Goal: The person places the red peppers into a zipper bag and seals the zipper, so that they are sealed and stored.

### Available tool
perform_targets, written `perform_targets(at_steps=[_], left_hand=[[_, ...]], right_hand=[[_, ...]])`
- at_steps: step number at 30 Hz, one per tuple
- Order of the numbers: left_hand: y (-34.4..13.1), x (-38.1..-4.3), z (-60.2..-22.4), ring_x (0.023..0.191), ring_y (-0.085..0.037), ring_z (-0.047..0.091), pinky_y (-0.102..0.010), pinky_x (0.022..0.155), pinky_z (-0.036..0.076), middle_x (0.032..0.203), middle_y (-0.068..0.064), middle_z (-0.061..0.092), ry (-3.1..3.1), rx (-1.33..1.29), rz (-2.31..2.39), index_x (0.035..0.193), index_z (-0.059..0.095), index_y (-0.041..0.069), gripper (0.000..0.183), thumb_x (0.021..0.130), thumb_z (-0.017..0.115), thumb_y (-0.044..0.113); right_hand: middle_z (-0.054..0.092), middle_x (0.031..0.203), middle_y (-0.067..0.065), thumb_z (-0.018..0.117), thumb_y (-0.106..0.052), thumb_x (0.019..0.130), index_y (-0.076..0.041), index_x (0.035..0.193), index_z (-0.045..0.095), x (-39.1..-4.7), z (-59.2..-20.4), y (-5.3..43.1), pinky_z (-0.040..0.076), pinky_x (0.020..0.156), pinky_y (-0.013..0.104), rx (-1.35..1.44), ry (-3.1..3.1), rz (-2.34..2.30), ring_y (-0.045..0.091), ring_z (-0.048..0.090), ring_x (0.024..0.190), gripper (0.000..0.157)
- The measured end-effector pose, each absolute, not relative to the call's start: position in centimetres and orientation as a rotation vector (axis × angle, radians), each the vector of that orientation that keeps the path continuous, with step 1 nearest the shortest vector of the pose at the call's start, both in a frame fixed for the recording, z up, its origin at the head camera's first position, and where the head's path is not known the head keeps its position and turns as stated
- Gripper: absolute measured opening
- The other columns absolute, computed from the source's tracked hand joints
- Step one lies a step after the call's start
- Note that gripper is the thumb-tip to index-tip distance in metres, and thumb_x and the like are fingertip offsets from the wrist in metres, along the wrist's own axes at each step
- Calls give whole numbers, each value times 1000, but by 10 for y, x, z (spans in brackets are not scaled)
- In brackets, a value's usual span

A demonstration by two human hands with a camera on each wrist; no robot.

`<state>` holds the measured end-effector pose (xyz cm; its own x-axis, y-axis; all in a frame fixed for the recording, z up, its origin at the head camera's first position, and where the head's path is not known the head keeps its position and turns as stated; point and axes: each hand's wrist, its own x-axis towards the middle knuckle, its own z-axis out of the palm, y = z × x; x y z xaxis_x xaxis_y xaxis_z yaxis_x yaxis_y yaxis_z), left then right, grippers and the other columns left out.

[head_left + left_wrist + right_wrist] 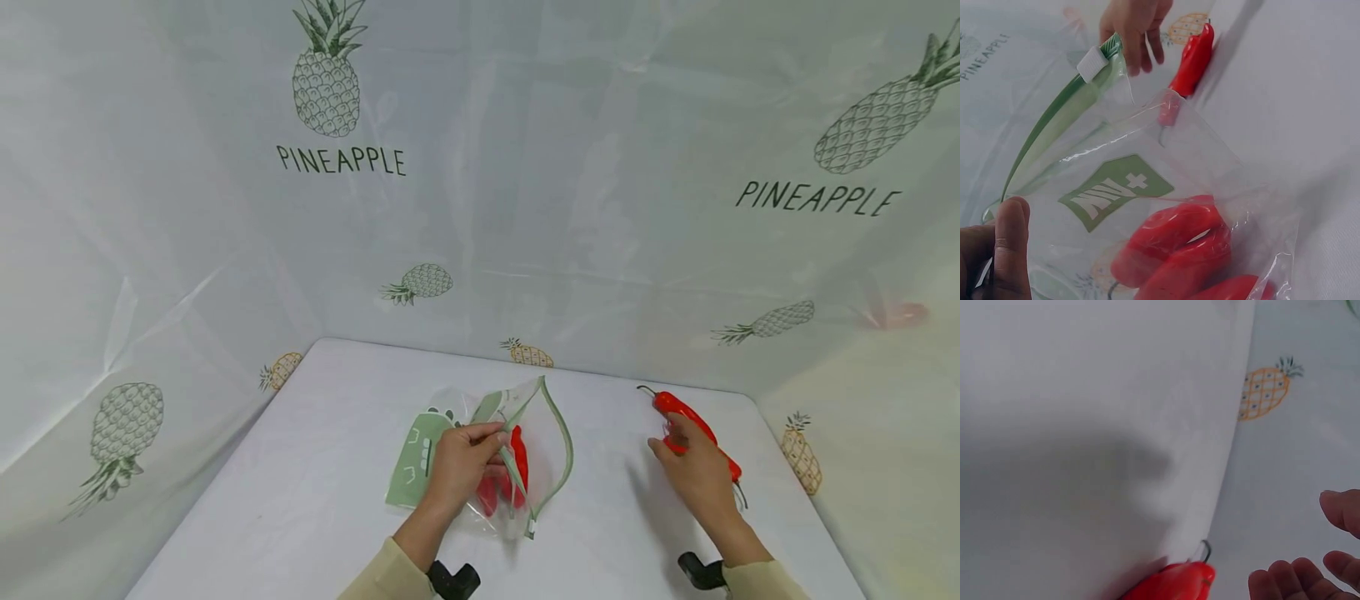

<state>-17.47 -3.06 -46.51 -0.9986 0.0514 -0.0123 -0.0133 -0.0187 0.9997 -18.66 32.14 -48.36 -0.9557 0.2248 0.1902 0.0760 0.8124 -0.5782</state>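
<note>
Hand (459, 462), bag mouth (571, 450) rightward, peppers (678, 407) diagonal

The left wrist view's bottom edge cuts off the bagged red peppers (1179, 269).

1. Left of the bag (1116, 190), bare tabletop (300, 500) allowed passage.
2. Right of the bag, open space ended at the right hand (697, 467) and red peppers (678, 406).
3. Behind the bag, a curtain (525, 233) barred passage.

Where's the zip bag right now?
In the head view, the zip bag is near the middle of the white table, pinched by the left hand, left of the loose red peppers.
</note>
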Motion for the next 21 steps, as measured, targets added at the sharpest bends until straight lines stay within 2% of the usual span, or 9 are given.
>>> perform_targets(at_steps=[6,13,17,21], left_hand=[[-30,-176,-466,70,-14,75,-30,68,67,99,-12,78,2173,32,2198,126,76,2,30,100,75,17],[-29,-175,-465,69,-13,73,-29,67,67,101,-14,78,2182,38,2202,127,76,2,31,100,75,16],[-29,-174,-464,70,-14,73,-36,70,68,103,-15,78,2187,43,2199,127,76,2,30,99,75,15],[-29,-173,-463,70,-14,73,-40,72,68,103,-14,78,2182,45,2191,126,76,2,30,99,75,15]], right_hand=[[62,130,36,68,-16,101,8,148,49,-188,-495,346,57,92,68,-262,-2752,788,52,60,115,56],[55,137,38,64,-12,103,9,152,43,-191,-503,365,55,98,71,-339,-2813,771,54,54,121,57],[51,142,40,62,-12,104,9,153,41,-194,-508,371,51,103,72,-396,-2884,784,56,49,126,57],[53,138,41,60,-12,104,10,152,41,-197,-512,373,53,99,70,-441,-2927,777,55,51,122,56]])
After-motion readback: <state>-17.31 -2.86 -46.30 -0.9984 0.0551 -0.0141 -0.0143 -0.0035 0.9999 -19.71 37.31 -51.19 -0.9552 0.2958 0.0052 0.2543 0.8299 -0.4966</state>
